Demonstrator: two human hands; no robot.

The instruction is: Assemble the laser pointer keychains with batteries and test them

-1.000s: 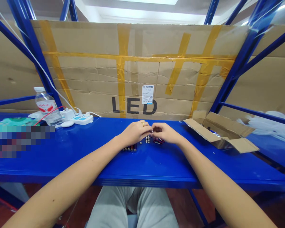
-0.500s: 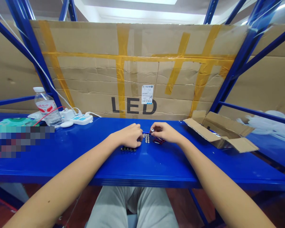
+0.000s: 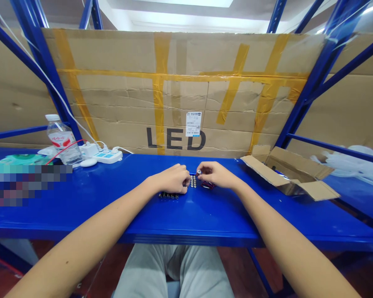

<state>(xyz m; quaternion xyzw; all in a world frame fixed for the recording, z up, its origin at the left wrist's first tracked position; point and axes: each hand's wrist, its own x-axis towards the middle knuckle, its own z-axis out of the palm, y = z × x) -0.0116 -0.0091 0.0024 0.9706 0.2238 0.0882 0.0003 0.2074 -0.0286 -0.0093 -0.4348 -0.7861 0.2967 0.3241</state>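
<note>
My right hand [image 3: 216, 174] pinches a small cylinder with a pale round end [image 3: 199, 172], held above the table. My left hand [image 3: 174, 179] is closed and bent down at the left side of the small silver round pieces [image 3: 193, 182], which stand in rows. Its fingertips hide whatever they may grip. Just below that hand lies a row of black cylindrical parts [image 3: 168, 195], partly covered by it. Dark red metallic pieces [image 3: 208, 185] lie under my right hand. Behind the silver pieces a bit of a blue part [image 3: 192, 174] shows between the hands.
An open cardboard box [image 3: 287, 171] stands on the blue table [image 3: 186, 219] at the right. A water bottle [image 3: 64, 140], a white power strip [image 3: 108, 156] and a green packet [image 3: 21, 161] are at the left. A large cardboard panel [image 3: 118, 99] closes off the back.
My left hand has shifted slightly right, closer to the silver pieces. My right hand stays nearly in place with the small cylinder. The whole view has moved slightly.
</note>
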